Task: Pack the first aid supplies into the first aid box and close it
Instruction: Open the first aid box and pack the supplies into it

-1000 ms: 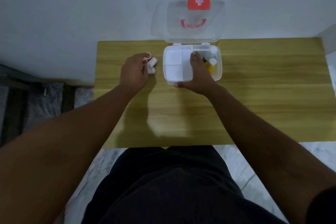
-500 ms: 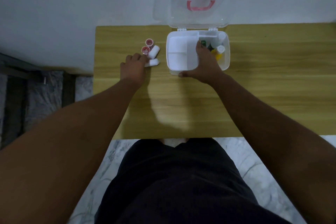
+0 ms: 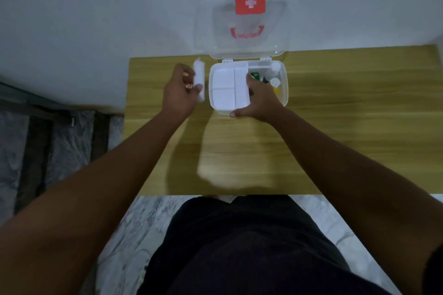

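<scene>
The white first aid box [image 3: 284, 84] stands open at the table's far edge, its clear lid [image 3: 239, 38] with a red cross leaning on the wall. A white divided tray [image 3: 225, 86] fills its left half, and small bottles [image 3: 275, 80] lie in its right half. My right hand [image 3: 261, 102] grips the box, thumb on the front rim and fingers over the tray's edge. Left of the box, my left hand [image 3: 178, 94] is curled around two small red-topped pieces [image 3: 188, 85]. White bandage rolls [image 3: 199, 73] lie against its fingertips, blurred.
The wooden table [image 3: 335, 115] runs out to the right of the box and ends just left of my left hand. Beyond that edge are a wall, a dark step and marble floor [image 3: 60, 139]. My dark-clothed lap is below the near edge.
My left hand moved forward over the small red-topped pieces and closed around them. The white rolls have shifted beside it. My right hand stayed on the box.
</scene>
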